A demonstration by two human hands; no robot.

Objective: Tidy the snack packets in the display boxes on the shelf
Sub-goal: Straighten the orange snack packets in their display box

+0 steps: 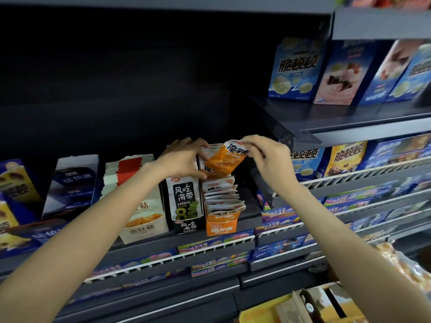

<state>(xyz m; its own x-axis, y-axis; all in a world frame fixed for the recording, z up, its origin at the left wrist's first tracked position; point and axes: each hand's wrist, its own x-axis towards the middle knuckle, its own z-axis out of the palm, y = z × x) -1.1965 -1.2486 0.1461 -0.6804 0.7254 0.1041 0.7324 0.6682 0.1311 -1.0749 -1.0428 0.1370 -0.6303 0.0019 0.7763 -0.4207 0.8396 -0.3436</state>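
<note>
Since the row in the orange display box (221, 226) leans unevenly, I read this moment as slotting one loose packet back at the rear of it.

Right hand (268, 157): pinching the top edge of an orange snack packet (224, 159) between thumb and fingers, so the packet hangs tilted, its lower corner pointing down into the box.

Left hand (184, 159): spread over the back of the row, fingers curled against the rearmost packets and the neighbouring black seaweed box (185, 206) (I judge it is parting the stack to make a gap; whether it truly grips anything I cannot tell).

Held packet, relative to the hands: directly between them, touching the right fingertips, its lower edge just beside the left thumb.

Row of packets (221, 194): below and nearer me than both hands, standing on edge but fanned and slumped toward the front.

Why this hold: a top-edge pinch leaves the bottom free to slide into the gap.

Risk, as I judge it: the slumped front packets could spill forward if the rear is pushed hard.

Other boxes: the pale mushroom box (144, 215) lies left of the left wrist, untouched.
</note>
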